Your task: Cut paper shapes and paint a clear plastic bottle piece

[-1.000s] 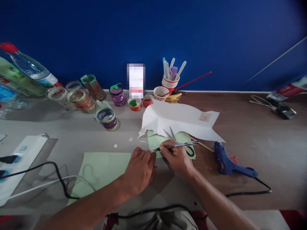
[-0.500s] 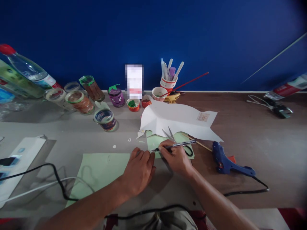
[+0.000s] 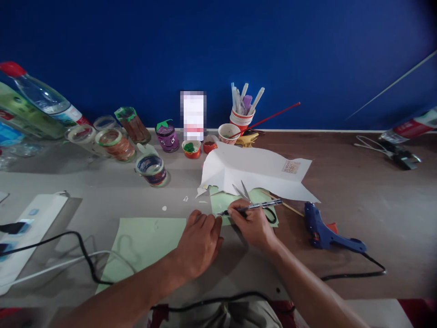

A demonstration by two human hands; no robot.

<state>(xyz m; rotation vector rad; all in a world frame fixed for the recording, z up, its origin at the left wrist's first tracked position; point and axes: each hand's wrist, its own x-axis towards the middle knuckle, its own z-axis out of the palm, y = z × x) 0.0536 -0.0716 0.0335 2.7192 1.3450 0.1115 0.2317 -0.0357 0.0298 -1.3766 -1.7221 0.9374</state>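
Note:
My right hand is closed around a black marker pen, tip pointing left. The pen's tip is close to the fingertips of my left hand, which is curled shut. A small pale bit shows at those fingertips, too small to name. Beneath the pen is a light green paper piece. Scissors with black handles lie on it, blades open, partly hidden by my right hand. A larger green sheet is left of my left hand, partly under my forearm. Behind lies a torn white sheet.
A blue glue gun lies at right, its cord trailing. Farther back are a small tub, a purple painted jar, paint cups and stacked paper cups. Bottles and a power strip are at left.
The view has shifted slightly, so everything sits a little farther right. Both hands keep the same pose, with the pen tip still by my left fingertips.

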